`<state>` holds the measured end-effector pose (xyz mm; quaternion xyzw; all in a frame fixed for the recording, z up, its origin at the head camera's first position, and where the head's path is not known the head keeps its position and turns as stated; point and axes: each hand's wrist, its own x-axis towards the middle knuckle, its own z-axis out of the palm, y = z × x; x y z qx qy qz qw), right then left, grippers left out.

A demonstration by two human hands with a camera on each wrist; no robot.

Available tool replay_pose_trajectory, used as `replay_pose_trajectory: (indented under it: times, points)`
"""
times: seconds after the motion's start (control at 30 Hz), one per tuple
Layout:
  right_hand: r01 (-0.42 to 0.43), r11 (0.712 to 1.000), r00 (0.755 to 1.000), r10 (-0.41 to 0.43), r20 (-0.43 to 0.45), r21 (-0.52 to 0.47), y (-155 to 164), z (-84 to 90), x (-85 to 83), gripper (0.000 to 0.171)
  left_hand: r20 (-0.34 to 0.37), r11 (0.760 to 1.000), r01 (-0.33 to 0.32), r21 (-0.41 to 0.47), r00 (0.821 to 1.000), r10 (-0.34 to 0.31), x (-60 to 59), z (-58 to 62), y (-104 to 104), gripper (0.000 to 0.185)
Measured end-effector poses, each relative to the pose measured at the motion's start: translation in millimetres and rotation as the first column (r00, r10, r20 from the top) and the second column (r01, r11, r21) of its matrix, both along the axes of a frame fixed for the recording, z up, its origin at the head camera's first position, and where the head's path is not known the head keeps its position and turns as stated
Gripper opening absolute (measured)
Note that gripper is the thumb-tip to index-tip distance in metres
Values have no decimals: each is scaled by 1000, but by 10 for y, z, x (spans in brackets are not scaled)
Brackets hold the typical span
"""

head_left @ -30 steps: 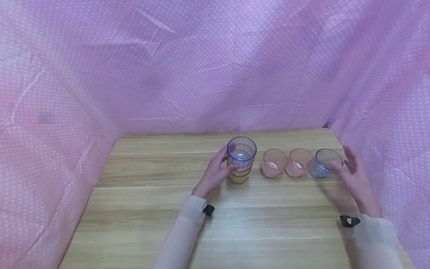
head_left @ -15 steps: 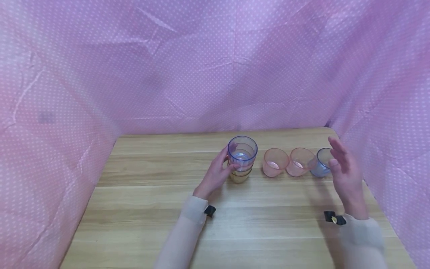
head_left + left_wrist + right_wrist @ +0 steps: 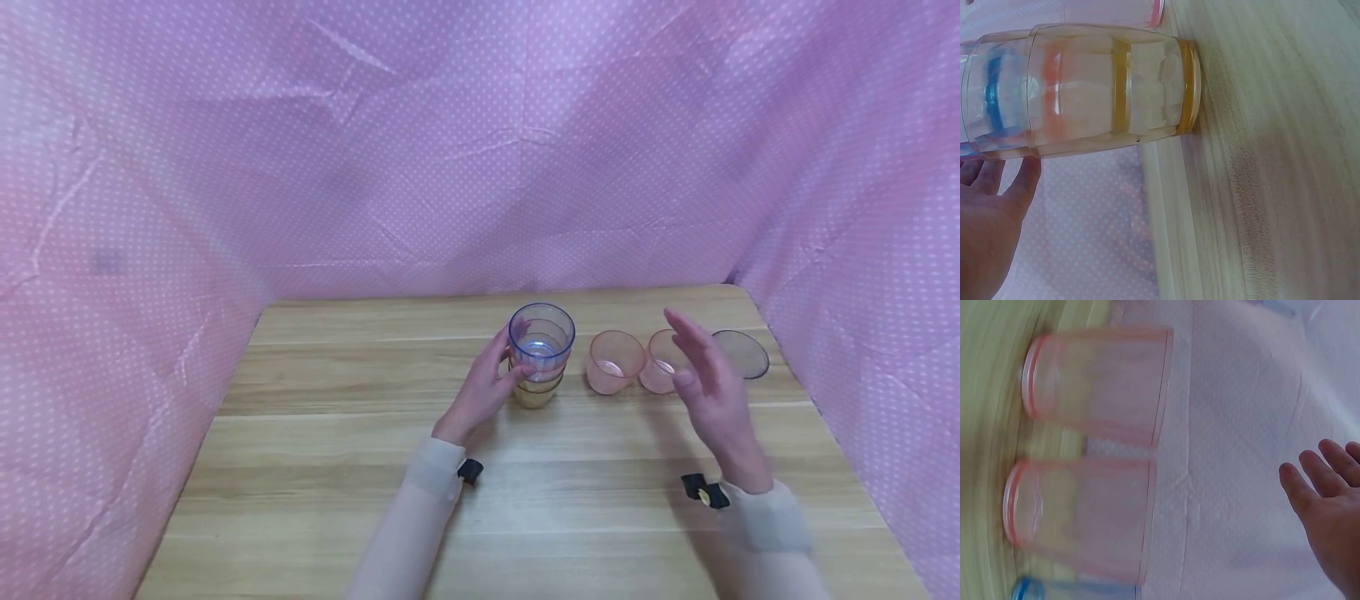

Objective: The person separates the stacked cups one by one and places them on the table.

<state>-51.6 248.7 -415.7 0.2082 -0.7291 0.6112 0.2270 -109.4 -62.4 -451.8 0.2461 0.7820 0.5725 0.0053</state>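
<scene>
My left hand point(image 3: 480, 396) grips the side of a stack of clear tumblers standing on the table. A blue tumbler point(image 3: 542, 346) is at the top of the stack, with pink showing below it and a yellow tumbler point(image 3: 1154, 87) at the bottom. Right of the stack, a pink tumbler point(image 3: 611, 371) and a second pink tumbler point(image 3: 657, 375) stand upright in a row with a single blue tumbler point(image 3: 746, 357). My right hand point(image 3: 716, 404), fingers extended and holding nothing, partly hides the second pink tumbler and most of the single blue one in the head view.
The wooden table point(image 3: 315, 500) carries the tumblers near its back edge. Pink dotted cloth point(image 3: 420, 167) hangs behind the table and along both sides. A black band point(image 3: 470, 472) is on the left wrist, and another black band point(image 3: 705, 492) is on the right.
My right hand has let go of the single blue tumbler and moved left, in front of the second pink one. My left hand and the stack have stayed nearly still.
</scene>
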Motion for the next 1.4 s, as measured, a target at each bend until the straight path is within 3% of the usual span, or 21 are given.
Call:
replay_pose_trajectory:
  times: [0.27, 0.43, 0.6, 0.77, 1.07, 1.4]
  points:
    - [-62, 994, 997, 65, -28, 91, -250, -13, -63, 59, 2, 1000, -2, 3, 1000, 2, -3, -30, -6, 88]
    - [-103, 984, 995, 104, -3, 145, -379, 0, -121, 62, 1, 1000, 1, 15, 1000, -1, -11, -49, -8, 85]
    - [-84, 969, 994, 63, 94, 234, -504, 28, -194, 74, -8, 999, -2, 33, 1000, 2, -34, -69, -6, 89]
    - [-118, 961, 976, 66, 207, 252, -612, 53, -287, 76, 1, 999, -1, 47, 1000, 1, -41, -75, -7, 91]
    - [-115, 931, 987, 67, 149, 347, -722, -2, -456, 78, 29, 997, 17, 72, 999, -19, -19, -69, -16, 84]
    - [-226, 947, 947, 159, 279, 227, -853, 19, -505, 89, 57, 996, 16, 84, 998, -20, 18, -50, -33, 76]
